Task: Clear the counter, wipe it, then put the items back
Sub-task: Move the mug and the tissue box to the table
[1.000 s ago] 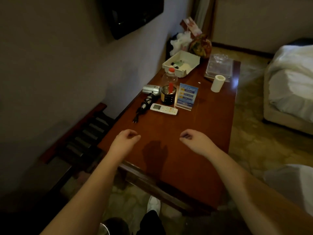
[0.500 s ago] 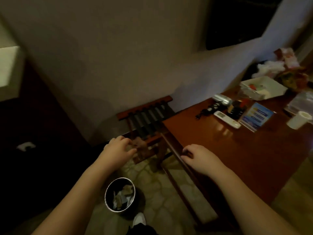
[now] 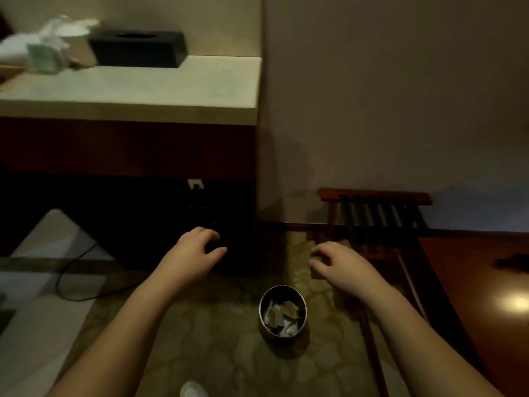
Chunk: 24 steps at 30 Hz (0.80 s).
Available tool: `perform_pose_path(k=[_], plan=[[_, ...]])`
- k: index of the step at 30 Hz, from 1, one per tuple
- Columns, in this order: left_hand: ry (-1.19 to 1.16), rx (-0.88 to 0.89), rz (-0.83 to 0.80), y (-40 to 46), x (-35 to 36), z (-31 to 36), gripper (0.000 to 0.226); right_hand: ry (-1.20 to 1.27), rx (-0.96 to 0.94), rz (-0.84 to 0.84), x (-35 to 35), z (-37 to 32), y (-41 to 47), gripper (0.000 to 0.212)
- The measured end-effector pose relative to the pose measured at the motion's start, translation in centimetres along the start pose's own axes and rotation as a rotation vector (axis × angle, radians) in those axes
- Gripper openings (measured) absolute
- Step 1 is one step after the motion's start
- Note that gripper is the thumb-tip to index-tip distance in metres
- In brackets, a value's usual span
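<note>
Now both hands hang loosely curled, holding nothing: left hand (image 3: 190,255), right hand (image 3: 342,267), the pale tabletop (image 3: 137,87) well above, black tissue box (image 3: 137,48) on it.

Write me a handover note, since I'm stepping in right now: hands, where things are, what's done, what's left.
Left hand and right hand: both loosely curled, holding nothing, over the floor.
Pale counter at upper left carries a black tissue box and blurred white items.
Waste bin with scraps stands on the floor between the arms.
Done: nothing visible.
Left: clearing, wiping, putting back.
</note>
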<state>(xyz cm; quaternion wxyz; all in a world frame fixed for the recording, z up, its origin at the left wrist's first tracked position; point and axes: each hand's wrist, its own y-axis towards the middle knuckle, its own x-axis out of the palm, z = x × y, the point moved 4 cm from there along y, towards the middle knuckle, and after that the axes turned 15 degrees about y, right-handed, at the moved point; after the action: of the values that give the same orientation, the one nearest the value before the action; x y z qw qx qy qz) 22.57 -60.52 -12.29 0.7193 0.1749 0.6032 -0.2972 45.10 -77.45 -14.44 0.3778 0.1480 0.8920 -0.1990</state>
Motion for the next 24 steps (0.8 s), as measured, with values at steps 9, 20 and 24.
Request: perform_pose_path(k=[9,20,24], plan=[[-0.071,-0.079,0.067,3.7,-8.1,-16.0,0.041,0.037,-0.17,-0.026,4.0,-15.7,10.0,0.031],[-0.084,-0.136,0.267,10.9,-20.4,-28.3,0.031,-0.1,-0.377,0.163,1.4,-32.3,20.0,0.032],[-0.078,-0.187,0.348,13.5,-23.8,-30.4,0.028,-0.135,-0.391,0.162,-0.5,-36.0,23.7,0.034]])
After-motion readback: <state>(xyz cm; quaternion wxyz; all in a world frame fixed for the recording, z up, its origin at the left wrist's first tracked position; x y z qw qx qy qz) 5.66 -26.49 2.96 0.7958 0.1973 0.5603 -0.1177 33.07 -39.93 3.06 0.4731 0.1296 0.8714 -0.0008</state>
